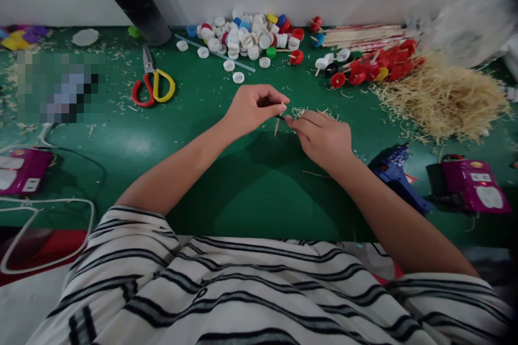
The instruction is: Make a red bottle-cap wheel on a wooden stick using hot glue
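The right hand (326, 137) hid part of a dark tool (280, 117); the top edge cropped the black bottle (135, 2); pixelation blurred one object (67, 94).

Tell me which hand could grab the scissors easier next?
Probably the left hand: though pinching a thin stick, it's nearer the scissors than the right hand, and they lie on its side.

Table (251, 194), green; shirt (243, 285), white with black and grey stripes; stick (277, 128), centre, pale tan; tool (280, 117), dark. Far: bottle (135, 2), black shading to grey; caps (243, 38), mostly white, some red, blue, yellow and green. Left: scissors (150, 69), handles red and yellow; right: shavings (449, 97), straw-coloured; glue gun (394, 167), blue; box (465, 183), magenta.
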Demonstrator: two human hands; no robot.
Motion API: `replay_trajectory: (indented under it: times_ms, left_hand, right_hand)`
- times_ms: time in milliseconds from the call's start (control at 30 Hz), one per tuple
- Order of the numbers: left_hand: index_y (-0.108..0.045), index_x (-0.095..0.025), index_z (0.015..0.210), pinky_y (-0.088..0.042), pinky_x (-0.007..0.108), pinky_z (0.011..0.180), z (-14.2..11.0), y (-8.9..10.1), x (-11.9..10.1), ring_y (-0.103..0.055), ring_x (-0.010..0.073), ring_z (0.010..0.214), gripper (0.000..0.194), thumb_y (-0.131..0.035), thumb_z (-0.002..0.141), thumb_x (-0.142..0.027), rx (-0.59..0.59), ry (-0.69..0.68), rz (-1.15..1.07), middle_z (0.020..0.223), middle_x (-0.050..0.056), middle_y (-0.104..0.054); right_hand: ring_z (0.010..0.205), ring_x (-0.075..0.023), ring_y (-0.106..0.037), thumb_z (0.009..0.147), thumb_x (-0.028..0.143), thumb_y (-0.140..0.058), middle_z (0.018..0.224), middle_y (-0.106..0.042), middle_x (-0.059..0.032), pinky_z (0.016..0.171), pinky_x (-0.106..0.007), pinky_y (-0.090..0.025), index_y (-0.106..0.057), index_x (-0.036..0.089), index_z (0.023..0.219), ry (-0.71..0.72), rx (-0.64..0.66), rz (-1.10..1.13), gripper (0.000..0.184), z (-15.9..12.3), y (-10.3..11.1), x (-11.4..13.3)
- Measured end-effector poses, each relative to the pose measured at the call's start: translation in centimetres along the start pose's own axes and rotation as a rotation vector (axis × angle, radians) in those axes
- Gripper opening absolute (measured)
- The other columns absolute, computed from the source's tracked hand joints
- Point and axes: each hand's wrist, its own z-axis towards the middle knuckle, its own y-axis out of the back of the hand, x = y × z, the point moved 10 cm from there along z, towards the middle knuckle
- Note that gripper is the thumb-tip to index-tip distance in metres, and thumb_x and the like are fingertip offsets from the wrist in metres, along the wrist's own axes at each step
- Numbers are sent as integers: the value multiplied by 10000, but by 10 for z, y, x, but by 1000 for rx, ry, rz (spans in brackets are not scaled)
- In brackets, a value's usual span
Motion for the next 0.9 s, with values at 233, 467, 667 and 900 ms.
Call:
replay_trajectory:
  times_ms: [233, 467, 667, 900]
  left_hand:
    - [-742, -167, 903, -661, 343, 800, 1, 2, 4, -763, 164, 885, 156, -766, 872, -318, -3, 5, 26, 1032, 79, -824]
    - [-746, -170, 851, -647, 327, 770, -1, 5, 2, -755, 155, 839, 141, -804, 815, -294, -28, 0, -42, 973, 55, -826]
    - [-740, -171, 818, -611, 289, 687, 4, 6, 10, -716, 119, 730, 75, -795, 778, -202, -61, 4, -102, 902, 33, -813]
    - [-713, -175, 795, -619, 300, 689, 5, 11, 13, -713, 123, 727, 90, -800, 778, -190, -101, 6, -99, 891, 24, -802]
  right_hand:
    - [776, -151, -646, 1135, 381, -382, 865, -754, -27, 548, -329, -217, -808, 265, 986, 68, 53, 9, 466, -9, -22, 4]
    - [737, -139, -600, 1123, 387, -426, 833, -738, -17, 560, -343, -191, -809, 265, 965, 118, 44, 2, 432, -12, -25, 7]
    - [774, -118, -625, 1132, 356, -433, 895, -769, -17, 579, -325, -237, -796, 234, 961, 58, -75, 26, 419, -4, -11, 0]
    - [725, -117, -616, 1140, 402, -408, 829, -757, -12, 552, -332, -185, -795, 226, 923, 113, -24, 5, 478, -7, -22, 5]
